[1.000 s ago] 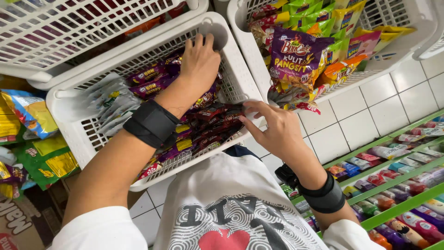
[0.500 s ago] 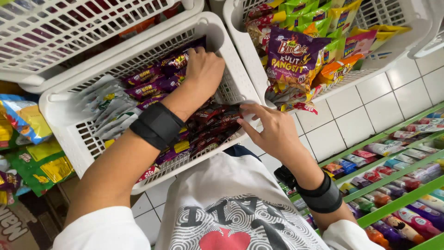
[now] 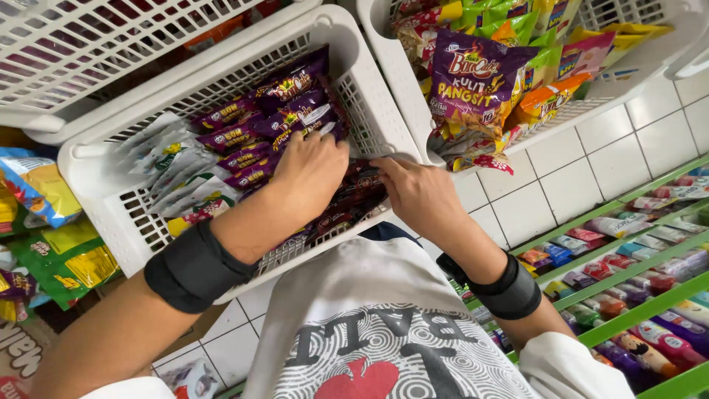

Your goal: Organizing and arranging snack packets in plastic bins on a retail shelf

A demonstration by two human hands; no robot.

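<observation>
- White basket [image 3: 96, 159]: left hand [image 3: 310, 171] and right hand [image 3: 413, 193] press on dark red snack packets [image 3: 347, 203] at its near corner; fingers curled, grip hidden.
- Packets lie flat, long axes roughly along the basket's length.
- Risk: a hard tug could spill packets over the basket's near rim.

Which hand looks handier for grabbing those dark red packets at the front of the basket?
Probably the right hand: its fingers already lie on the dark red packets, while the left hand rests nearer the purple packets.
</observation>
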